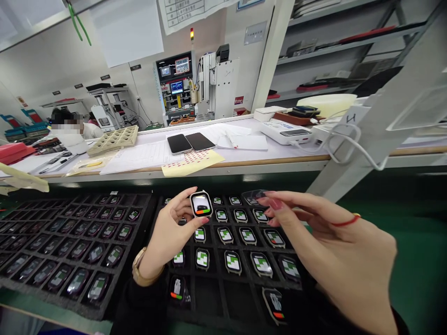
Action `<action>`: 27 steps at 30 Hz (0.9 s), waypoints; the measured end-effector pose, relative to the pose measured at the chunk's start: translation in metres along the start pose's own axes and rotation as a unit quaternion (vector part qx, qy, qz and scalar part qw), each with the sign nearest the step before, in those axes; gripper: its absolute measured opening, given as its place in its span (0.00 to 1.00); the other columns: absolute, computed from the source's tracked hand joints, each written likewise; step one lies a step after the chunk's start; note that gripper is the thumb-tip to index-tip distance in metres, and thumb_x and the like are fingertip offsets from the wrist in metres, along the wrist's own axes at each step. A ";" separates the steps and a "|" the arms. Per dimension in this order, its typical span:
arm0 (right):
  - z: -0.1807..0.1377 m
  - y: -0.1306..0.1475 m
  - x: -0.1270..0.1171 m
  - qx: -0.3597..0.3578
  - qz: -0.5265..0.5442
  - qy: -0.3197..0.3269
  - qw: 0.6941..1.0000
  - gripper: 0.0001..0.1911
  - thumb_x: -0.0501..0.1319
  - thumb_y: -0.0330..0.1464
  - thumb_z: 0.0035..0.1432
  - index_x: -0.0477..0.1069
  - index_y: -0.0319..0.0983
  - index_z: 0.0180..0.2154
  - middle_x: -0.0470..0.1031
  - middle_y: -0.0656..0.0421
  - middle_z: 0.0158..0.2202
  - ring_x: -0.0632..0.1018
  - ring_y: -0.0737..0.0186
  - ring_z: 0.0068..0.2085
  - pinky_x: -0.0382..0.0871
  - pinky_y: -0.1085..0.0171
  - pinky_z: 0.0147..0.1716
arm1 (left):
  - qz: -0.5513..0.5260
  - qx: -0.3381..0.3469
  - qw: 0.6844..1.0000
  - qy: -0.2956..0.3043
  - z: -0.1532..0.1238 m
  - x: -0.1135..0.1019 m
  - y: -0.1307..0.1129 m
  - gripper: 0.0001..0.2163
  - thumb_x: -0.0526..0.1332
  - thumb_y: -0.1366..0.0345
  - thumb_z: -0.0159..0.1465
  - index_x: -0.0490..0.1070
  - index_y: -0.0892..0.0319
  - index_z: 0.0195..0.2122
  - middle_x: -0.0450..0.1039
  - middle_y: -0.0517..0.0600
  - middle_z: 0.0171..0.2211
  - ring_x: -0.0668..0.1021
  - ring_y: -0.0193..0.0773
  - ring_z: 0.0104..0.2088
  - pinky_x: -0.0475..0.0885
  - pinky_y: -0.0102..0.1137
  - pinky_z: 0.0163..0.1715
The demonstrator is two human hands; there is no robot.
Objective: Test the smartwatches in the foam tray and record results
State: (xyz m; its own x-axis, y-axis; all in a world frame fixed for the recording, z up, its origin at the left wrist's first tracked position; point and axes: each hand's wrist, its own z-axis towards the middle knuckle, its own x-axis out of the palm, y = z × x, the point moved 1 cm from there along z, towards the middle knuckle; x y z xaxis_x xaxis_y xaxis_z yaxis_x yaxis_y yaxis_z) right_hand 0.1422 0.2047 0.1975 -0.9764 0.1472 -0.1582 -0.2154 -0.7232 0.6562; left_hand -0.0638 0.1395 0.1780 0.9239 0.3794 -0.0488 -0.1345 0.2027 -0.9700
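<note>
My left hand [166, 233] grips a square smartwatch body [201, 204] by its edges, between thumb and fingers. Its lit screen faces me and shows a white area with an orange and green band. My right hand [344, 246] pinches a thin clear film [250, 197] between thumb and fingertips, apart from the watch. Below both hands lies a black compartment tray [208, 298] with several watches in its slots, many showing green and white screens. Two slots in its front row hold no watch. My right hand hides part of this tray.
Another black tray [138, 232] of watches lies at the left. On the raised shelf behind are two dark phones [179, 144], papers, a beige slotted tray [115, 139] and a white device [286, 132] with a cable. A slanted white post [377, 121] stands right. A person sits far left.
</note>
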 end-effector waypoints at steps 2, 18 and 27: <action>0.000 -0.002 -0.001 0.003 -0.004 -0.004 1.000 0.04 0.68 0.37 0.60 0.82 0.46 0.36 0.81 0.65 0.30 0.79 0.64 0.25 0.75 0.65 0.28 | 0.001 -0.012 1.000 0.018 -0.004 0.000 0.001 0.29 0.72 0.67 0.53 0.70 0.58 0.58 0.79 0.51 0.38 0.77 0.36 0.37 0.71 0.29 0.35; 0.000 -0.001 -0.007 0.014 0.036 -0.021 0.999 0.04 0.64 0.31 0.66 0.78 0.39 0.42 0.80 0.61 0.37 0.80 0.65 0.35 0.76 0.61 0.35 | -0.024 -0.318 0.946 0.052 -0.119 0.037 0.099 0.33 0.69 0.66 0.53 0.64 0.59 0.61 0.73 0.53 0.42 0.73 0.32 0.31 0.72 0.28 0.29; 0.002 -0.002 -0.012 0.042 0.040 -0.022 0.998 0.05 0.63 0.33 0.67 0.76 0.41 0.42 0.79 0.63 0.38 0.80 0.67 0.36 0.76 0.63 0.36 | -0.008 -0.309 0.951 0.028 -0.118 0.042 0.111 0.32 0.68 0.64 0.55 0.63 0.58 0.62 0.73 0.53 0.43 0.74 0.31 0.30 0.75 0.26 0.25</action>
State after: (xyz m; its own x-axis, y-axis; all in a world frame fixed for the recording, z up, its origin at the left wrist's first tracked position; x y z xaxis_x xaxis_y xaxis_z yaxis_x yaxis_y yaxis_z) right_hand 0.1541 0.2057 0.1990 -0.9901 0.1212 -0.0714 -0.1349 -0.6748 0.7256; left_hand 0.0018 0.0715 0.0399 0.9440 0.3285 -0.0295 0.0993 -0.3684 -0.9243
